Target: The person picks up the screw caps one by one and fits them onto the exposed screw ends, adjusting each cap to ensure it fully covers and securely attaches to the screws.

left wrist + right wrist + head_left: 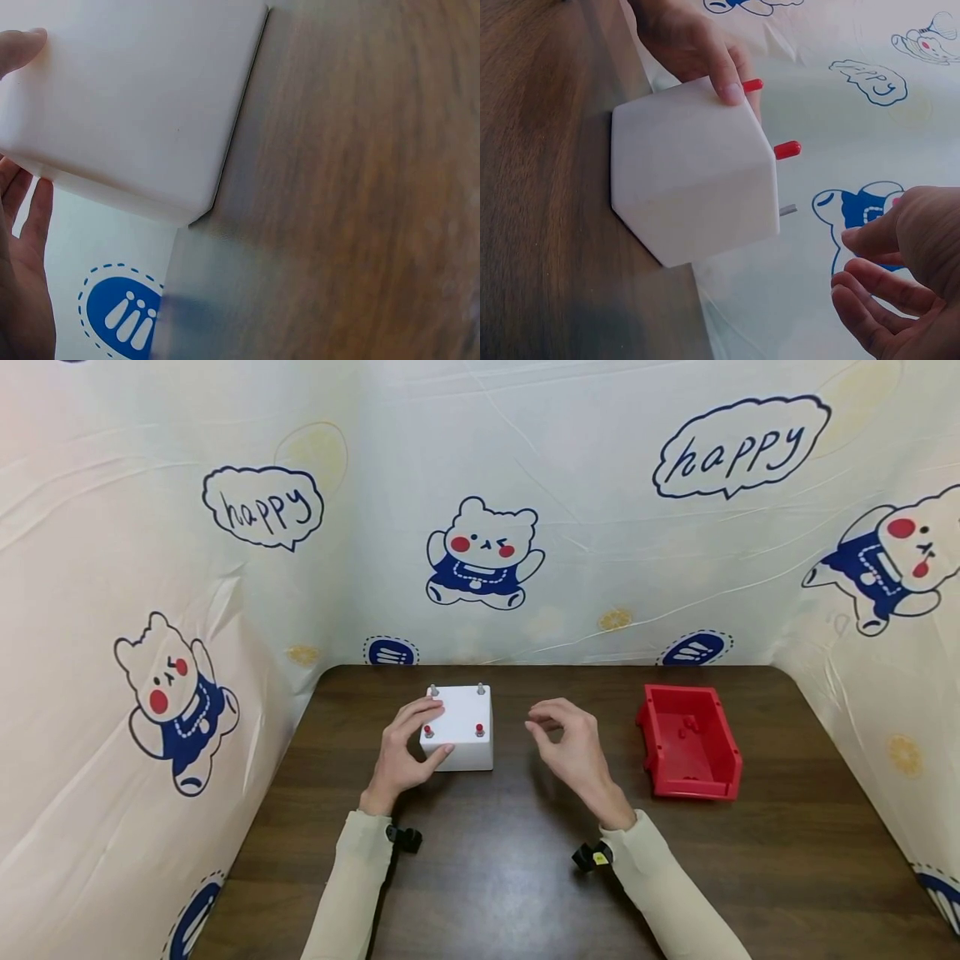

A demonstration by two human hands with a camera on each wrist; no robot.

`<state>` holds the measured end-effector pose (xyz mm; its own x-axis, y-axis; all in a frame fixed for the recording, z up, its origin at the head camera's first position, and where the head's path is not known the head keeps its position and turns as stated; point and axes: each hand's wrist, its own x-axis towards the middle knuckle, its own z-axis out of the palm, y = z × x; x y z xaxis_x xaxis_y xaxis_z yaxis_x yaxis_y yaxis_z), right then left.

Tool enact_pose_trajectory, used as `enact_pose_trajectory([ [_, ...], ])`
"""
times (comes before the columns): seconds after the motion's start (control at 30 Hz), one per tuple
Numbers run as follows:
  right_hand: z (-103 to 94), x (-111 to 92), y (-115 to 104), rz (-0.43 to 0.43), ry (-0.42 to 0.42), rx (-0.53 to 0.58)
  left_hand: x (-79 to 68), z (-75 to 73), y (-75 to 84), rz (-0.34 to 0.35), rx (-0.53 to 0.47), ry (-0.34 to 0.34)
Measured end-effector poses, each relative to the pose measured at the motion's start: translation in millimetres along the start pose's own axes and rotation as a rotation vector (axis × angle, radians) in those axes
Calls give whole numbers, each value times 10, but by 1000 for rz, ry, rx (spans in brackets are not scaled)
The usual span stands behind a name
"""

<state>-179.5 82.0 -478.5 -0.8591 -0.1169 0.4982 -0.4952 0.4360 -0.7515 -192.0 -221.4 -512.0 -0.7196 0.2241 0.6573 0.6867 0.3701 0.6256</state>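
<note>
Room lies between white box (461,718) and red bin (696,788) (though the right grip (572,743) hangs there).

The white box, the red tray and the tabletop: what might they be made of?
White box: probably plastic, fairly matte; smooth faces, rounded edges, no sharp reflections. Red tray: likely moulded plastic, smooth; even colour, shaped rim. Tabletop: wood or wood-look laminate, satin; visible grain, soft sheen.

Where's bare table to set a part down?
Bare table: left of the left hand, between the sleeves, and right of the red bin. Crowded: around the white box gripped by that hand, the right hand nearby.
</note>
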Motion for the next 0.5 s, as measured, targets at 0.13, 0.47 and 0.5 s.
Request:
enact_pose_trajectory([
  [0.13,-13,-11,31,-3,10,-1,-15,5,-57,1,6,-2],
  [0.47,-92,-32,97,-43,46,13,-115,28,-407,-41,38,-27],
  [0.5,-102,-34,101,-41,48,10,-115,32,-409,-40,35,-24],
])
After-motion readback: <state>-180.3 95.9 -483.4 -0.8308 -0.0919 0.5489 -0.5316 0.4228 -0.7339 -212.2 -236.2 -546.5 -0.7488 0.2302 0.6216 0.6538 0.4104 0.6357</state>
